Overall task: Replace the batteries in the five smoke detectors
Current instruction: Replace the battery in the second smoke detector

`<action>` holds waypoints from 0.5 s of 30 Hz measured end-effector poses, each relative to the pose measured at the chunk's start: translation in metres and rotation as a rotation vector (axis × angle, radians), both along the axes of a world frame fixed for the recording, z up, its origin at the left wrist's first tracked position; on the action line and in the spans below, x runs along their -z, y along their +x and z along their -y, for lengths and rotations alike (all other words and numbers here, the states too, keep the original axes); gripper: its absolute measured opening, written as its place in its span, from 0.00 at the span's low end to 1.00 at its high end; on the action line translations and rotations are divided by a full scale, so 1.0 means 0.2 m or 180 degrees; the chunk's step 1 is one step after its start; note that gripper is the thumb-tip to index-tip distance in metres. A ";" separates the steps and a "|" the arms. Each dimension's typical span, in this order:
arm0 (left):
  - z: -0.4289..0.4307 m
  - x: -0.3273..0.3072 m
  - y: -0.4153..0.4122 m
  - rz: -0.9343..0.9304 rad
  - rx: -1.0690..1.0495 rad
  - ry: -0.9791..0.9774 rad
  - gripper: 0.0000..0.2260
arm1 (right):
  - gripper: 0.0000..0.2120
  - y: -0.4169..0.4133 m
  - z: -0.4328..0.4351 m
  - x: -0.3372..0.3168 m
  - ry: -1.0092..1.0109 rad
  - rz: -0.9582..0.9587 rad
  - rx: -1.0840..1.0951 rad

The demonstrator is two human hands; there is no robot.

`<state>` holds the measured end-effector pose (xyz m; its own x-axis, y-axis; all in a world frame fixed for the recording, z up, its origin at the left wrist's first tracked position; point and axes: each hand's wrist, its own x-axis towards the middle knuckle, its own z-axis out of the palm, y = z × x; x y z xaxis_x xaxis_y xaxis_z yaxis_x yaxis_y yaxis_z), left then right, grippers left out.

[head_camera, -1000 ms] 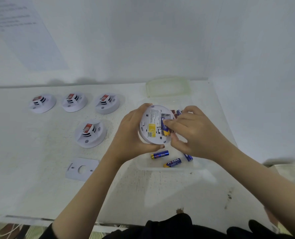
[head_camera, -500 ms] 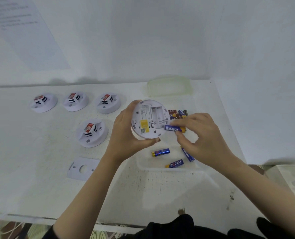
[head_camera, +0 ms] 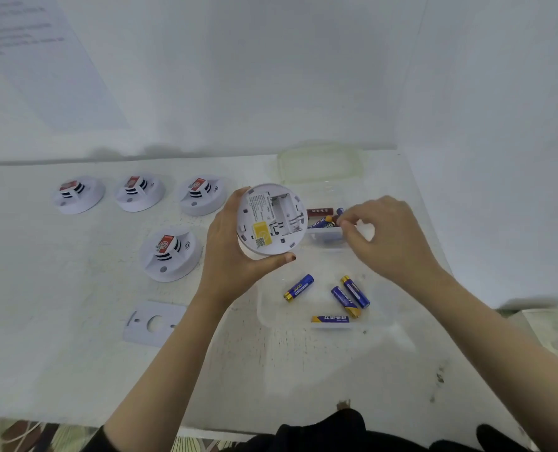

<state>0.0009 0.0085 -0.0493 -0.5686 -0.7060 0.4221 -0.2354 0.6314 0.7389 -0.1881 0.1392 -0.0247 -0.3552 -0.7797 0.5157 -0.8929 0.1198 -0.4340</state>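
Head view, the only one: the battery is out! A second ago the right hand (head_camera: pixel 391 236) was prising a blue cell from the battery bay (head_camera: pixel 284 210). Now four blue-and-gold batteries (head_camera: pixel 345 301) lie in the near half of the clear tub (head_camera: pixel 271 309) where three lay, and the bay is bare, so this unit looks ready for fresh cells. The left hand (head_camera: pixel 232 256) wraps the upturned smoke detector (head_camera: pixel 271 220) by its rim, holding it up over the tub's left edge. The right hand has gone to the far batteries (head_camera: pixel 323 223), fingers curled, tips right at them; pinched one yet? I cannot tell. The detector is a smooth white plastic disc with a yellow sticker. The cells are glossy cylinders, likely to roll. The tub is thin and see-through, its lid (head_camera: pixel 318 164) just behind. Four other detectors (head_camera: pixel 170 254) sit dome-up on the scuffed white table (head_camera: pixel 43 305), a flat mounting plate (head_camera: pixel 155 322) nearby.
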 end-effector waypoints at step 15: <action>0.08 -0.02 -0.08 -0.0274 0.0107 -0.0091 0.38 | 0.17 -0.10 0.34 -0.11 0.2561 -0.1459 0.1036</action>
<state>-0.0158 -0.0079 -0.0445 -0.5524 -0.6741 0.4903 -0.1501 0.6590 0.7370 -0.2078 0.0705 -0.0024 -0.5131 -0.8582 0.0151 -0.8254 0.4981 0.2656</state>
